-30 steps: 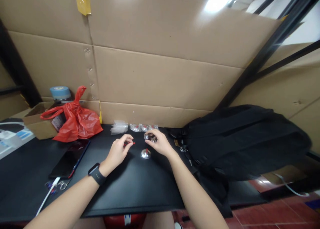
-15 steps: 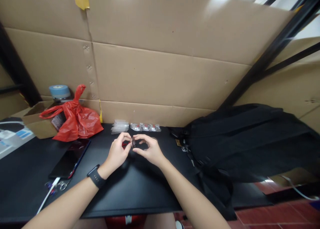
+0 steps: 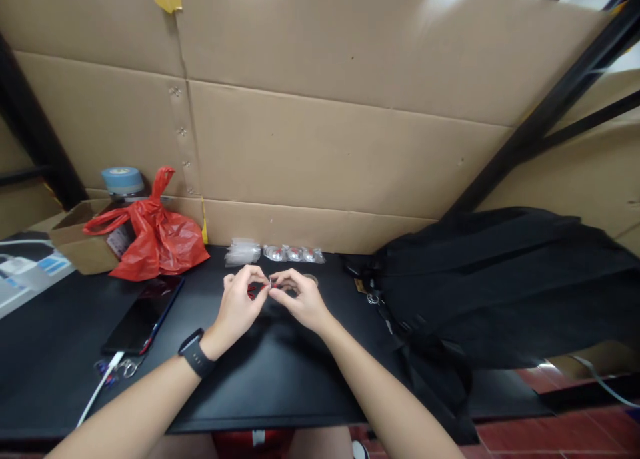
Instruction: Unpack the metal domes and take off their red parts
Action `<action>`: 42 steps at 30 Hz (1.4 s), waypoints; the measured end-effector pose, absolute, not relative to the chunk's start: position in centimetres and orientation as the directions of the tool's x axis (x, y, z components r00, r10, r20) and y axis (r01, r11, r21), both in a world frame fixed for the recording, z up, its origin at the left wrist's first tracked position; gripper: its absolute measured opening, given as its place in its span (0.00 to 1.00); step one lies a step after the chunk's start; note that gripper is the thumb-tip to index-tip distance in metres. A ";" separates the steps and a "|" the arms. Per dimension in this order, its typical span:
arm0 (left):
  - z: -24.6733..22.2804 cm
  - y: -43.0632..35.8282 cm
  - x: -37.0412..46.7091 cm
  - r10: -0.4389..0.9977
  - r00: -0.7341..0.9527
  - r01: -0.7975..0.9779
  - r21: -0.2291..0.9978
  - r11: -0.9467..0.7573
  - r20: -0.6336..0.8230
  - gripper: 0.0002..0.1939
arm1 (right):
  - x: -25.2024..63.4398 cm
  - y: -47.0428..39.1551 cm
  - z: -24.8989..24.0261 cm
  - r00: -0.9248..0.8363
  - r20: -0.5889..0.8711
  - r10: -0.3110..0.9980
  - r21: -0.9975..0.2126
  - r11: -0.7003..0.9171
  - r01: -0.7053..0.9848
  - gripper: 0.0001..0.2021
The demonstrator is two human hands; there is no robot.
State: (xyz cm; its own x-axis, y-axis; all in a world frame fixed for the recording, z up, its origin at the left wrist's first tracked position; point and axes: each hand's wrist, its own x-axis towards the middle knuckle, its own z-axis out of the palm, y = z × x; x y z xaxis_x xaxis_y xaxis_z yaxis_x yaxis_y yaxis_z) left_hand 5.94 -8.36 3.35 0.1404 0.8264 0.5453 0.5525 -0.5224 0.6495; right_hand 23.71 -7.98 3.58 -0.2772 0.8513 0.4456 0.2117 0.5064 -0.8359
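My left hand (image 3: 241, 302) and my right hand (image 3: 301, 300) meet fingertip to fingertip over the black table (image 3: 280, 379). Between them they pinch a small, thin object (image 3: 271, 283), seen nearly edge-on and too small to name. Something red (image 3: 253, 290) shows behind the fingers of my left hand. Just past my right fingers, a round, pale-rimmed item (image 3: 312, 278) is partly hidden. Behind the hands lie a stack of clear plastic sleeves (image 3: 243, 252) and a row of wrapped round silvery pieces (image 3: 294, 253).
To the left are a red plastic bag (image 3: 163, 242), an open cardboard box (image 3: 85, 242), a blue-lidded jar (image 3: 123, 181), a phone (image 3: 143, 317) with a cable, and a white power strip (image 3: 35, 279). A black backpack (image 3: 500, 285) fills the right. Cardboard (image 3: 320, 159) walls the back.
The small object between my fingertips showed a dark round face before; now only a thin edge shows. My fingertips have drawn closer together. The whole view has shifted slightly.
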 end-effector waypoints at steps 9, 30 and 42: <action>3.9 -8.7 5.9 0.779 0.142 0.558 0.600 -0.573 0.611 0.05 | 24.6 -7.9 4.5 -0.410 0.488 0.771 -0.721 0.621 0.308 0.17; 2.1 -7.3 5.5 0.830 0.375 0.670 0.498 -0.550 0.413 0.09 | 29.8 -6.2 3.2 -0.544 0.120 0.830 -0.513 0.521 0.683 0.05; 3.2 -7.6 5.8 0.878 0.341 0.588 0.653 -0.477 0.335 0.11 | 26.2 -6.7 3.3 -0.392 0.319 0.863 -0.854 0.441 0.277 0.13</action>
